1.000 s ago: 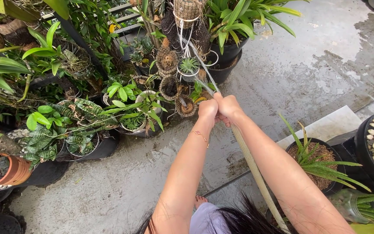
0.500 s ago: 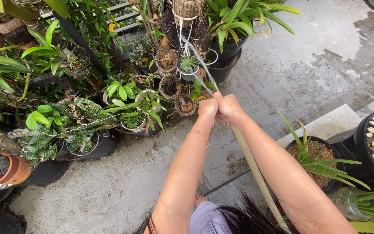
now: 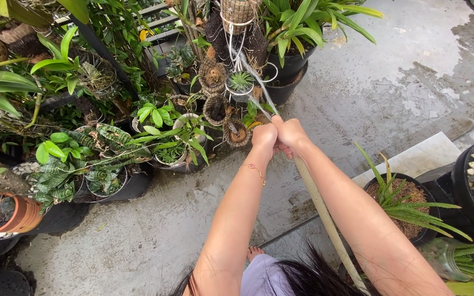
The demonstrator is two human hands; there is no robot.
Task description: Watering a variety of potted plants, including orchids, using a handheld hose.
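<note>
The pale beige, speckled garden hose is kept clamped at its nozzle end by both hands, the left hand and right hand pressed together, as a second ago. The hands are hardly shifted. A thin water jet is still sprayed toward the small hanging coir-basket plants above wet grey concrete floor.

Pale hose slanting up between forearms, end spraying water
</note>
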